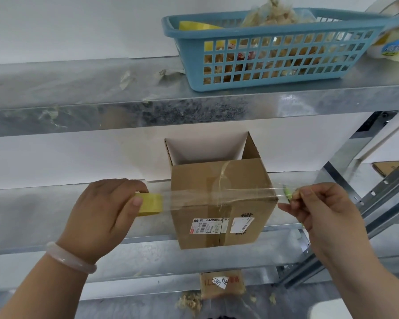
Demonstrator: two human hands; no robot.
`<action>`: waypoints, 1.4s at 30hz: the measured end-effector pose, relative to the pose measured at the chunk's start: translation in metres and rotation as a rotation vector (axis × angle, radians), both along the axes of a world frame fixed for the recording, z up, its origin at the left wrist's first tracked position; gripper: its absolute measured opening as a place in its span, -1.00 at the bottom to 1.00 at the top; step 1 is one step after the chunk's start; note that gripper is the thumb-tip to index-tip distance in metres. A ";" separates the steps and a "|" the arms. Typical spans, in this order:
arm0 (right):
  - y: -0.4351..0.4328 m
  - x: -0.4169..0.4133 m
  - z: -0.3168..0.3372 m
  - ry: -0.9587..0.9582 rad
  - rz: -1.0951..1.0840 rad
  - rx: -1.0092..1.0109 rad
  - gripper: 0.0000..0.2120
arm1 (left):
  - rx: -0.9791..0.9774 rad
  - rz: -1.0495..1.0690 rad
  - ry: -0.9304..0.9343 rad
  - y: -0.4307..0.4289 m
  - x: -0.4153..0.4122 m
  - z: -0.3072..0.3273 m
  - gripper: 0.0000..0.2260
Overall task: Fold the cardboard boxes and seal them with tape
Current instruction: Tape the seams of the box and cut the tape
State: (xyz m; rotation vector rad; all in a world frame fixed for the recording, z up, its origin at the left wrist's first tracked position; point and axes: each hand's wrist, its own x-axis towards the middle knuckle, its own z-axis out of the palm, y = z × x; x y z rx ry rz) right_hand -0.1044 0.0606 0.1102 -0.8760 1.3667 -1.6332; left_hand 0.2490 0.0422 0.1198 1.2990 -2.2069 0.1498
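Observation:
A brown cardboard box [221, 203] stands on the middle metal shelf [44, 203], its closed flaps facing me and white labels low on that face. Two flaps at its far end stand open. My left hand [101, 215] grips a yellow tape roll [150, 203] left of the box. A clear tape strip [217, 195] stretches from the roll across the box face. My right hand [318, 208] pinches the strip's free end just right of the box.
A blue plastic basket [272, 56] with used tape scraps and a yellow roll sits on the upper shelf [78, 88]. A white tape roll [394, 42] lies at its right. A smaller labelled carton [221, 284] sits below. A slanted metal upright [378, 192] runs at right.

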 end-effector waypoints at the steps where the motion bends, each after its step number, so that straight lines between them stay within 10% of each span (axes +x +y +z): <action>1: 0.000 0.000 -0.001 -0.006 -0.004 0.006 -0.87 | 0.013 -0.014 0.014 0.000 0.000 -0.001 -0.65; 31: -0.027 -0.001 -0.035 -0.152 0.057 0.349 -0.82 | 0.067 0.132 -0.169 -0.018 -0.009 -0.030 -0.49; 42: -0.038 -0.002 -0.064 -0.470 0.171 0.437 -0.95 | 0.087 0.120 -0.268 -0.025 -0.018 -0.036 -0.44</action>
